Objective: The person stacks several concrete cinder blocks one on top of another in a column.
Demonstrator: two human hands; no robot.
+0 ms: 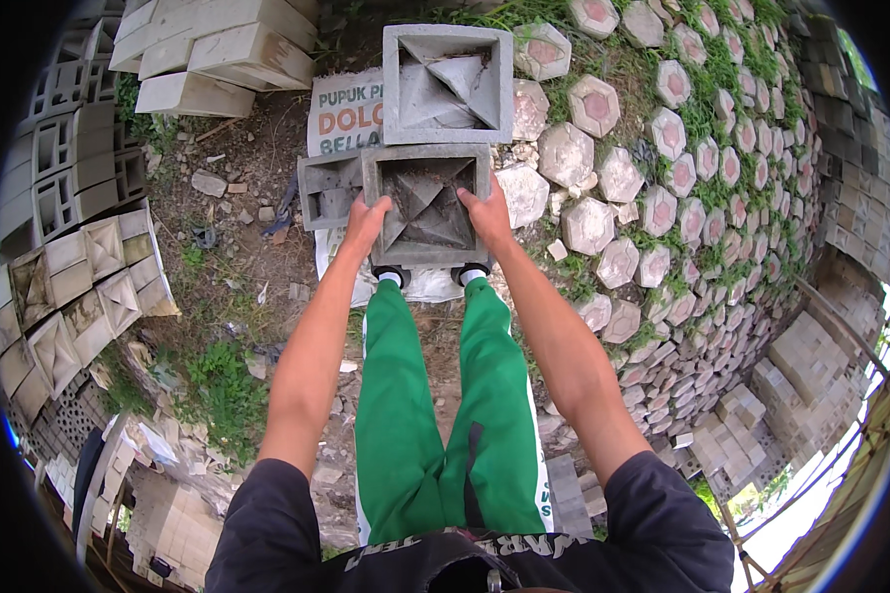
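A square grey concrete block [425, 240] with a recessed, faceted face is between my two hands, above my feet. My left hand [367, 219] grips its left edge, thumb over the rim. On the opposite edge my right hand [487, 211] holds it the same way, fingers mostly hidden behind the side. Just beyond it lies a second, lighter concrete block [449, 135] with a similar recessed face. Another grey block [326, 176] shows at the left, partly covered by the held one. A printed white sack [332, 97] is spread beneath them.
Hexagonal pavers [588, 219] with grass between them cover the ground at right. Pale blocks [222, 54] are stacked at the far left, and hollow blocks [57, 188] stand along the left side. Rubble [209, 183] lies on the soil. More blocks [811, 366] are piled at right.
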